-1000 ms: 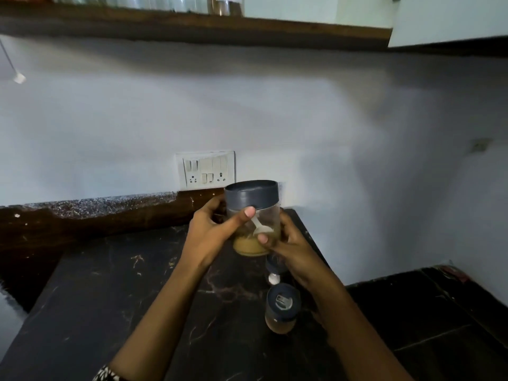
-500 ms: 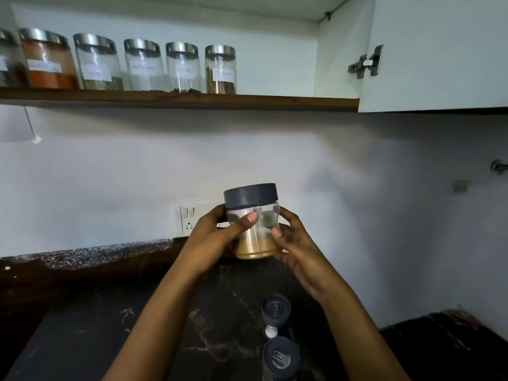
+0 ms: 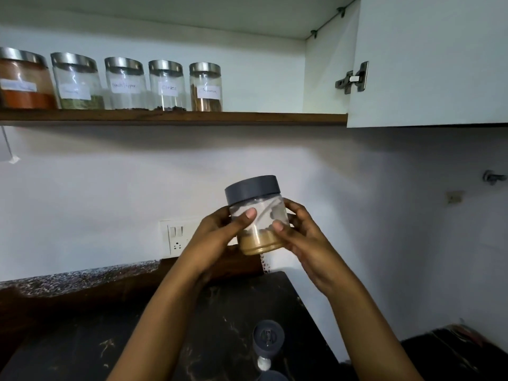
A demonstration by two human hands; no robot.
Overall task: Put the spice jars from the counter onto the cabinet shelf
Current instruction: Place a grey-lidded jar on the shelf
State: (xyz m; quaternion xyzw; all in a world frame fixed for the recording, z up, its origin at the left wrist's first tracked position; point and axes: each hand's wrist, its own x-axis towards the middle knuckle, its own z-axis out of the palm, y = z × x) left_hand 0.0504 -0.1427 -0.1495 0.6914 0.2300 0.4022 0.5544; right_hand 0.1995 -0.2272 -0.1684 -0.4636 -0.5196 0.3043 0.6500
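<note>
I have the spice jar up in the air between both hands, in front of the white wall, below the cabinet shelf and above the counter. It is a short round tub of clear plastic with a smooth, dark grey screw lid. Tan powder fills the bottom third, and a pale scoop leans inside. Its long axis runs nearly upright, lid uppermost, the top tipped a little to my left.

My left hand wraps the jar's left side, its thumb laid across the clear front. My right hand cups the right side, with its thumb pressed on the front lower down. Both sets of fingers curl round the back of the jar.

The shelf is a dark wooden board. On its left part stands a row of glass jars with brushed steel lids and paper labels. The shelf's right stretch lies bare beside the open white cabinet door.

The counter is black stone with pale veins. A small jar with a grey flip lid stands on it near the bottom edge of the view
</note>
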